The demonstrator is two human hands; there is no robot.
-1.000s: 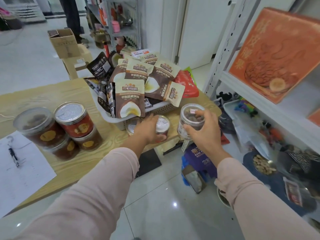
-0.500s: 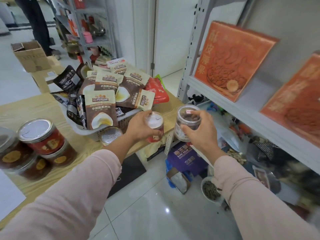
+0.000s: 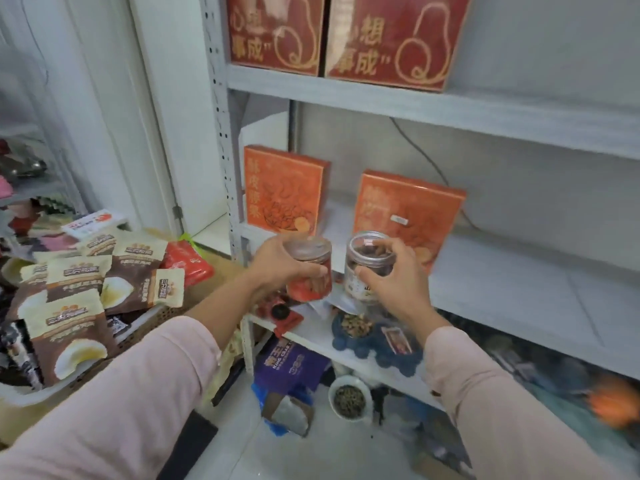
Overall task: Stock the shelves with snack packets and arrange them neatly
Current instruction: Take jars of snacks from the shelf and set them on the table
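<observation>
Head camera swings up off the table and onto the shelving. A second ago both hands were low at the table's edge, closing on two jars beside the basket. Now both jars are lifted clear and hang in the air just at the front edge of the middle shelf (image 3: 519, 282). So the pickup is done and the placing is about to begin, by my read.

The left hand (image 3: 277, 261) has its fingers curled round the side of the red-labelled jar (image 3: 310, 275). The right hand (image 3: 394, 285) grips the clear jar (image 3: 367, 261) from above, fingertips wrapped over lid and shoulder. Both jars sit upright, side by side, close but apart.

Now the room. Two orange boxes (image 3: 282, 192) lean at the back of that shelf: one in the left corner by the upright post (image 3: 221, 133), the other just behind the clear jar. The front strip before them looks narrow. Right of the second box the board runs bare toward its far end, the easiest landing I can see. The upper shelf (image 3: 450, 109), carrying red boxes (image 3: 277, 32), caps the headroom, though the jars look short enough to pass under. The snack packets (image 3: 76, 327) wait in the basket (image 3: 20, 393) at the left, not yet stocked.
</observation>
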